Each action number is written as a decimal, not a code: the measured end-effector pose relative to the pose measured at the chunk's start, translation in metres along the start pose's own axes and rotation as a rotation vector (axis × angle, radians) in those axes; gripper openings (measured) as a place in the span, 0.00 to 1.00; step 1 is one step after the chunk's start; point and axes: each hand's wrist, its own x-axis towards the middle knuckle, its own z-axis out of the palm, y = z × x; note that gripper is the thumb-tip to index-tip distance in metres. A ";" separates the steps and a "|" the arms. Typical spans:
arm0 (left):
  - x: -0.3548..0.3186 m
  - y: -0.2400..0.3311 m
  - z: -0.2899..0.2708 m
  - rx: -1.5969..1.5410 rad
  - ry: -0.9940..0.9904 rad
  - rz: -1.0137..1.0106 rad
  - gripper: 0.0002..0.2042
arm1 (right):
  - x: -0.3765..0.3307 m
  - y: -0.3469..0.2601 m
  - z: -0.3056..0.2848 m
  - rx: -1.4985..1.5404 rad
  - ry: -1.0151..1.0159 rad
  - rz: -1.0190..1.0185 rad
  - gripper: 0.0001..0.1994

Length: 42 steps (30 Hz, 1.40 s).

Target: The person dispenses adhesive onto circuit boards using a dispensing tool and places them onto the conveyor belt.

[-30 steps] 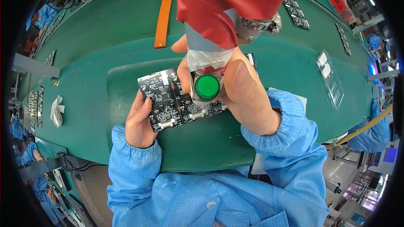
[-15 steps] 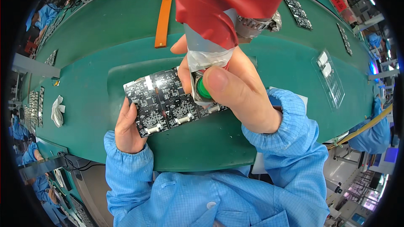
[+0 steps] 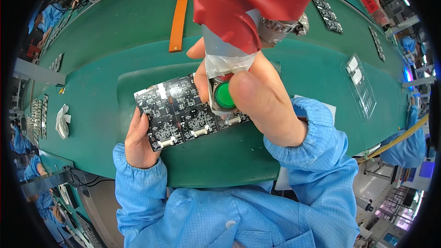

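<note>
My left hand (image 3: 140,142) grips the left edge of a black circuit board panel (image 3: 183,119), thumb on top. The panel is tilted above a green mat, with white connectors along its near edge. My right hand (image 3: 264,101) is wrapped round a taped grey tool with a green push button (image 3: 224,95), held over the panel's right part. Red tape (image 3: 243,4) covers the tool's upper body, and a metal clamp with crumpled foil juts from its right side. My right thumb is beside the button. The tool and hand hide the panel's far right part.
An orange strip (image 3: 179,14) lies across the far side of the green bench. Further circuit panels (image 3: 327,13) lie at the back right. A clear plastic tray (image 3: 360,85) is on the right, and a crumpled white cloth (image 3: 63,121) on the left.
My right thumb has moved right off the green button, which now shows almost whole. The tool has shifted slightly right. The left hand and panel are nearly still.
</note>
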 end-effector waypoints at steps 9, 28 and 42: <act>-0.004 -0.001 -0.006 0.040 0.014 -0.018 0.25 | -0.001 -0.002 -0.003 -0.023 0.000 -0.019 0.37; -0.011 0.012 -0.025 0.006 -0.065 0.054 0.21 | -0.002 -0.006 -0.008 0.147 -0.105 0.033 0.25; -0.012 0.011 -0.030 0.036 -0.036 0.053 0.20 | 0.002 0.001 -0.010 0.195 -0.135 -0.049 0.30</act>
